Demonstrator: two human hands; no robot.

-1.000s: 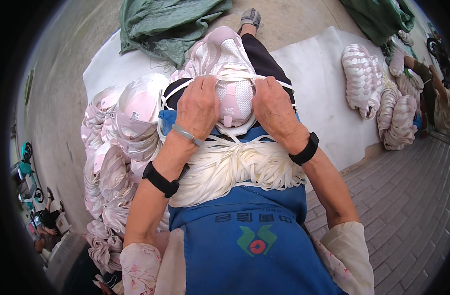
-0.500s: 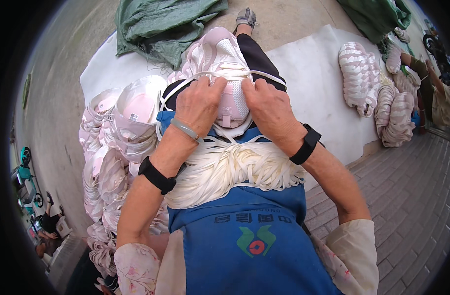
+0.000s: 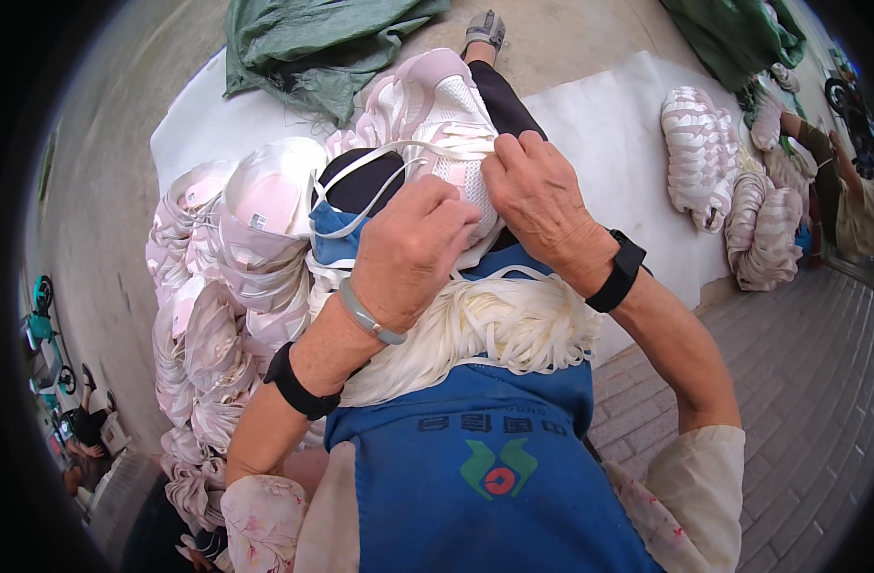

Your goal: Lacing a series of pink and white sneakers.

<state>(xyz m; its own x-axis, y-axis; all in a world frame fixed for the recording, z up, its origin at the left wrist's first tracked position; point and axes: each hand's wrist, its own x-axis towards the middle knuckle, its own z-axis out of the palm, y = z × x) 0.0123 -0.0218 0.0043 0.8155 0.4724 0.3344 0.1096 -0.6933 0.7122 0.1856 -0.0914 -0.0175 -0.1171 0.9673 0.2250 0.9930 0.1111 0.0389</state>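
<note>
A pink-and-white sneaker [image 3: 437, 100] lies across my lap, its toe pointing away from me. A white shoelace [image 3: 399, 148] crosses its upper and loops out on the left. My right hand [image 3: 544, 202] is closed at the shoe's right edge, pinching the lace by the eyelets. Over the tongue end, my left hand [image 3: 410, 253] is closed with its fingertips together; what they hold is hidden. Just below both hands, a thick bundle of cream-white laces [image 3: 475, 329] rests on my blue apron [image 3: 389, 468].
Stacks of pink-and-white sneakers [image 3: 203, 320] stand close on my left. More bundled shoes [image 3: 699, 158] lie on a white sheet [image 3: 599, 124] to the right, near another person [image 3: 862, 205]. Green cloth [image 3: 317, 53] is heaped beyond the sneaker. Parked scooters [image 3: 41, 334] show at far left.
My left hand has moved down and toward the right, off the lace across the shoe. My right hand has shifted slightly right and stays pinched by the eyelets.
</note>
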